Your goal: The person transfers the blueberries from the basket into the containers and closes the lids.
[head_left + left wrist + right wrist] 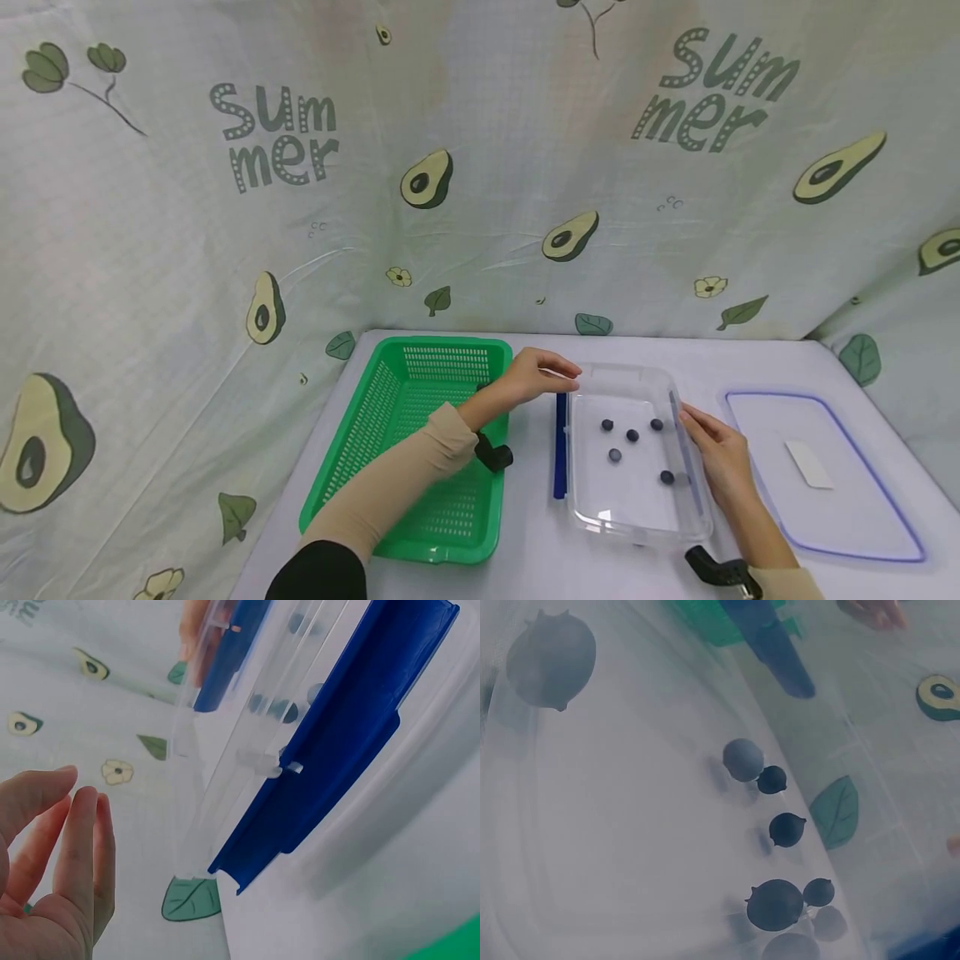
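A clear plastic box (628, 508) holds several dark round berries (632, 435), which look like blueberries. My left hand (537, 374) hovers beside the box's back left corner. In the left wrist view its fingers (82, 832) are extended close together, the thumb near them, nothing visible between. My right hand (722, 454) holds the box's right side at the rim, thumb and fingertips meeting there. A blue side latch (560, 446) hangs down along the box's left side. Berries (775, 904) show through the plastic in the right wrist view, which hides most of the right hand.
Left of the box stands a green perforated basket (498, 517), partly under my left forearm. A clear lid (832, 458) with a blue edge and a white label lies at the right. A patterned cloth (480, 167) hangs behind the white table (536, 533).
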